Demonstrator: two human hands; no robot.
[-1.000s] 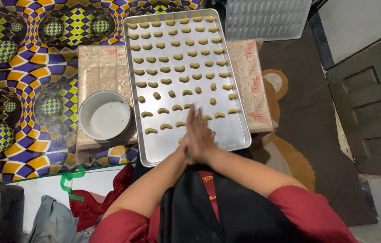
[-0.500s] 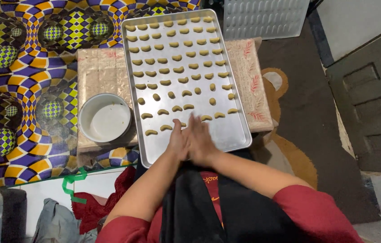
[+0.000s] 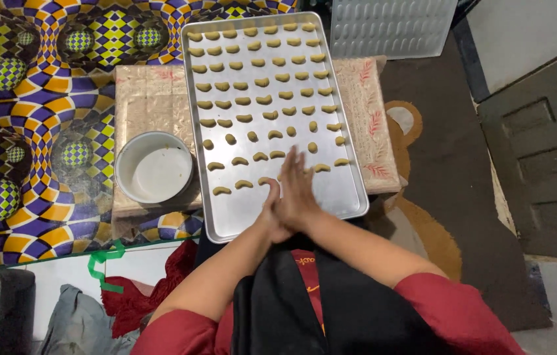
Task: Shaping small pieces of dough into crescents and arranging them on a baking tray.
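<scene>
Both hands, left hand [image 3: 277, 210] and right hand [image 3: 299, 194], stay pressed palm-to-palm over the baking tray [image 3: 347, 197] near edge; fingers now farther forward; contents not visible.

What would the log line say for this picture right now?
hands: left hand and right hand pressed palm to palm | over: metal tray near edge | on tray: rows of dough pieces | beside: white bowl

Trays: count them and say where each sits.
2. One tray of dough pieces lies under the pressed-together hands; the second tray, empty, sits beyond it at top right, partly cut off by the frame.
</scene>
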